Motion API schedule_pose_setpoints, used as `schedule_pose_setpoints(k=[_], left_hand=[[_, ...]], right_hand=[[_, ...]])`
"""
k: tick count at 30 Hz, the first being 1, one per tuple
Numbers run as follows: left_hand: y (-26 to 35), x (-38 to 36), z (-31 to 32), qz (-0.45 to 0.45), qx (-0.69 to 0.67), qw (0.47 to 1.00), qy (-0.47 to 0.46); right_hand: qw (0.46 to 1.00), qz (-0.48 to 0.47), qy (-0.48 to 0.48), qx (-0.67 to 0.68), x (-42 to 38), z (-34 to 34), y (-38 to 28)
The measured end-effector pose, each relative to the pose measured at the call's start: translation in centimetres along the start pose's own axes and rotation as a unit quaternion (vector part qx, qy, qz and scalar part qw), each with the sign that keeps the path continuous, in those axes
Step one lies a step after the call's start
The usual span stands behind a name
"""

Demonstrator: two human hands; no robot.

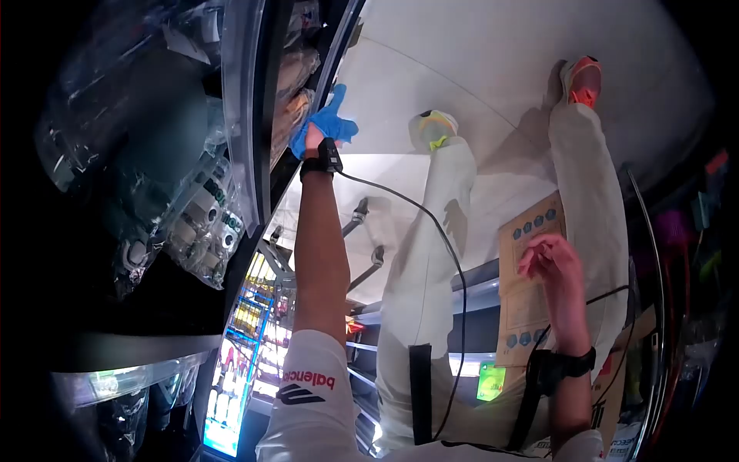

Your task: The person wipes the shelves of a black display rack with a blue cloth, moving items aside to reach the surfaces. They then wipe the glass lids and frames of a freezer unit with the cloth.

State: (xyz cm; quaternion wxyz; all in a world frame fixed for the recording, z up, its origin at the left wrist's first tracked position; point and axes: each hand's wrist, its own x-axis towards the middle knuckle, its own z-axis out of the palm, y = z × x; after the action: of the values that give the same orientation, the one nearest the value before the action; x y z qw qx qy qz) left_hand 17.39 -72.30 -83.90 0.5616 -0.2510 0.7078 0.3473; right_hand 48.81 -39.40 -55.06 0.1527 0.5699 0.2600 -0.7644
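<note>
A blue cloth is bunched in my left hand, at the edge of a shelf unit with a clear front. Part of the cloth sticks out past my fingers, which it partly hides. A black strap with a small device and a cable sits on that wrist. My right hand hangs in front of a flattened-looking cardboard piece, its fingers curled in and nothing visible in them. A black band is round the right wrist.
Plastic-wrapped goods fill the shelves at left. Metal legs with casters stand on the pale floor. A lit display is at lower left. My legs and shoes show in the middle and right. A curved metal rail runs at right.
</note>
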Motion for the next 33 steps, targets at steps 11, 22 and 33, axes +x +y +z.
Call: schedule_pose_setpoints(k=[11,22,33], left_hand=[[0.0,2.7,9.8,0.103,-0.366,0.921,-0.087],[10.2,5.2,15.0,0.069,-0.296,0.935,-0.181],[26.9,5.9,21.4,0.449,0.349,0.822,0.023]], right_hand=[[0.998,0.029,-0.037,0.041,-0.1,-1.8,-2.9],[0.992,0.022,-0.052,0.112,0.5,-7.3,-6.7],[0.985,0.06,-0.074,0.143,0.8,-10.0,-12.8]])
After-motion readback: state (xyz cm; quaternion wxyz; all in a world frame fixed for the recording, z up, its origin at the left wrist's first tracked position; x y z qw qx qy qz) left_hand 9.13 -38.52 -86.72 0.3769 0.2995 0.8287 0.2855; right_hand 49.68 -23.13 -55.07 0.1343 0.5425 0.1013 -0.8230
